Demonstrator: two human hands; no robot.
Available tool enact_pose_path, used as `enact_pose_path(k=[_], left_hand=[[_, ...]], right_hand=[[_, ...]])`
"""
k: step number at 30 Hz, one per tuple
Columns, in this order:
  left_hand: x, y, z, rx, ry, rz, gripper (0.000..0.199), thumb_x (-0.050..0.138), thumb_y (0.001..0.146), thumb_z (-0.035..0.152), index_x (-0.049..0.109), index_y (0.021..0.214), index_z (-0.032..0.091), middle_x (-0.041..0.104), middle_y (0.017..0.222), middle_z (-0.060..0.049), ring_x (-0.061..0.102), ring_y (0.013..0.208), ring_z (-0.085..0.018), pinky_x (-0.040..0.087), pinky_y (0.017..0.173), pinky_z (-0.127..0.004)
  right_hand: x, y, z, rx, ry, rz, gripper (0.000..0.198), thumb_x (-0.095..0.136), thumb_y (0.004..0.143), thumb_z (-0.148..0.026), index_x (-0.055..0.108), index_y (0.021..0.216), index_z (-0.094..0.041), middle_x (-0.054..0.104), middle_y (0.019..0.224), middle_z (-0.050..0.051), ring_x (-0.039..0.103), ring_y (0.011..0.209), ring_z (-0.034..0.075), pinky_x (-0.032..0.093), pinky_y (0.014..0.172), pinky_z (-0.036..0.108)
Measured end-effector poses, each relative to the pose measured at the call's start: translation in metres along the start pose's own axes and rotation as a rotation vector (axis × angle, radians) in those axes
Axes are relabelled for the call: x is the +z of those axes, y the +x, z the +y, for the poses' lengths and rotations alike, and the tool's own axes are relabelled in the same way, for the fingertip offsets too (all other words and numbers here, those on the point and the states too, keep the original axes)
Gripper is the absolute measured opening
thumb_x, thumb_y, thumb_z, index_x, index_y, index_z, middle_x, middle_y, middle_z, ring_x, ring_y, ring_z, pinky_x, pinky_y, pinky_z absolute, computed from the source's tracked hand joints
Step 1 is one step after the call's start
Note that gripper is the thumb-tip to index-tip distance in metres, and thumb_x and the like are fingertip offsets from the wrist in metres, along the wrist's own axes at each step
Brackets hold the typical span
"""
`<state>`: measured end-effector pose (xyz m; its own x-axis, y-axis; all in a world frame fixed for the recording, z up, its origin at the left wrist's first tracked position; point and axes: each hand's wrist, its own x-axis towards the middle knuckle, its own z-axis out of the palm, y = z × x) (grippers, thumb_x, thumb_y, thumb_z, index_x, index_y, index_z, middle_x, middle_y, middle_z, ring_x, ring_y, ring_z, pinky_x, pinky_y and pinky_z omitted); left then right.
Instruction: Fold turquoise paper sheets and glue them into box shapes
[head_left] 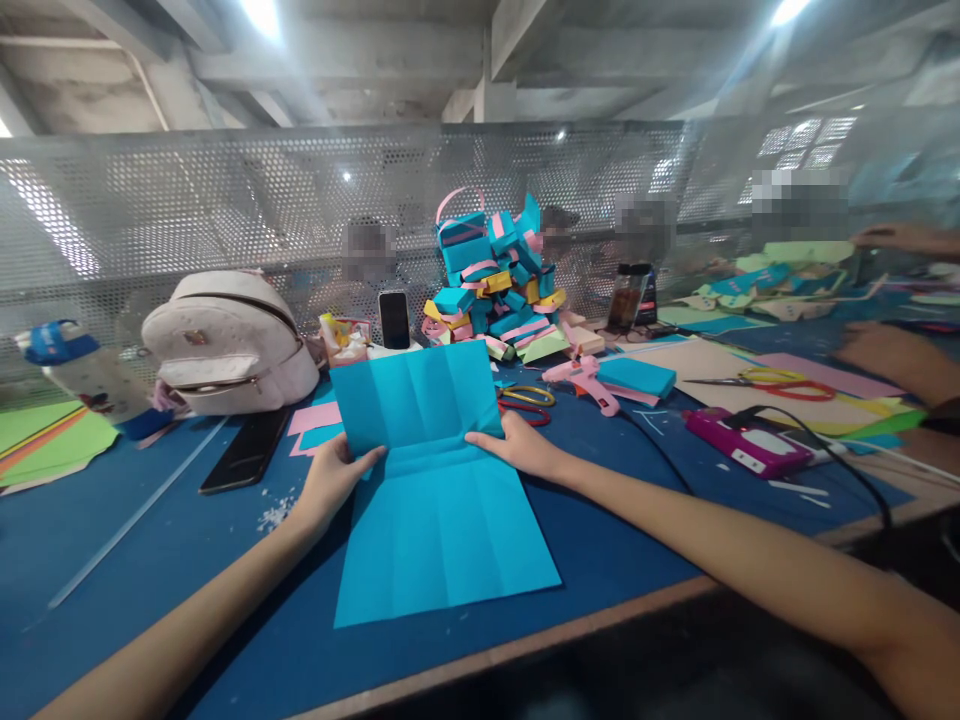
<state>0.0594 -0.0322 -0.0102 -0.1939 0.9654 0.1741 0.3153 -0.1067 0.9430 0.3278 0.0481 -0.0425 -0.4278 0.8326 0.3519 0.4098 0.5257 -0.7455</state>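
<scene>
A blue sheet of paper [442,530] with several crease lines stands partly raised in front of me, its lower half sloping down to the blue table. My left hand [335,480] grips its left edge, thumb on the near face and fingers behind. On the opposite edge, my right hand [525,447] pinches the paper the same way, near the horizontal fold. The fingers behind the sheet are mostly hidden. Just beyond my right hand lie scissors [534,400] and a pink hot glue gun [585,382] with a black cord.
Behind the sheet rises a pile of folded paper pieces [499,290]. A white backpack [232,345], a dark phone [247,450] and a tumbler [97,375] are on the left. To the right are a purple power strip [746,442], orange-handled scissors [787,383] and another person's hand [885,355].
</scene>
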Motion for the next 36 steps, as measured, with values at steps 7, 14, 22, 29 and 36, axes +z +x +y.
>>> enact_pose_path(k=[7,14,22,29,36], left_hand=[[-0.004,0.001,-0.002,0.086,-0.077,0.071,0.037,0.080,0.062,0.050,0.065,0.077,0.019,0.071,0.073,0.000,0.064,0.063,-0.015,0.045,0.052,-0.021],[-0.005,0.001,-0.003,0.092,-0.055,0.098,0.030,0.083,0.059,0.043,0.069,0.069,0.019,0.074,0.075,-0.004,0.069,0.075,-0.023,0.052,0.065,-0.029],[-0.001,-0.001,0.002,0.122,-0.021,-0.039,0.038,0.083,0.056,0.051,0.076,0.076,0.020,0.076,0.098,-0.011,0.063,0.111,-0.034,0.052,0.091,-0.039],[0.000,0.001,0.002,0.109,0.013,-0.037,0.040,0.082,0.056,0.052,0.075,0.075,0.018,0.076,0.080,-0.007,0.070,0.079,-0.027,0.055,0.071,-0.034],[-0.005,0.007,0.004,0.071,-0.017,-0.035,0.043,0.085,0.054,0.043,0.057,0.076,0.020,0.063,0.057,0.005,0.060,0.052,-0.013,0.041,0.046,-0.019]], right_hand=[[-0.002,0.006,0.005,-0.001,0.009,-0.016,0.046,0.058,0.082,-0.062,0.041,0.063,-0.023,0.036,0.055,-0.003,0.041,0.055,0.016,0.029,0.051,0.029],[0.002,0.003,0.005,0.007,-0.021,-0.033,0.050,0.058,0.079,-0.063,0.033,0.061,-0.024,0.032,0.055,-0.005,0.035,0.051,0.013,0.022,0.048,0.027],[0.000,-0.002,-0.002,-0.036,-0.062,-0.072,0.059,0.058,0.080,-0.062,0.021,0.056,-0.024,0.025,0.051,-0.006,0.028,0.048,0.010,0.017,0.049,0.028],[0.001,-0.002,-0.006,-0.087,-0.083,-0.121,0.056,0.059,0.082,-0.057,0.022,0.055,-0.024,0.025,0.050,-0.006,0.028,0.048,0.009,0.015,0.050,0.028],[0.002,-0.003,-0.010,-0.114,-0.112,-0.137,0.058,0.058,0.082,-0.057,0.021,0.053,-0.023,0.023,0.049,-0.007,0.027,0.047,0.008,0.015,0.050,0.027]])
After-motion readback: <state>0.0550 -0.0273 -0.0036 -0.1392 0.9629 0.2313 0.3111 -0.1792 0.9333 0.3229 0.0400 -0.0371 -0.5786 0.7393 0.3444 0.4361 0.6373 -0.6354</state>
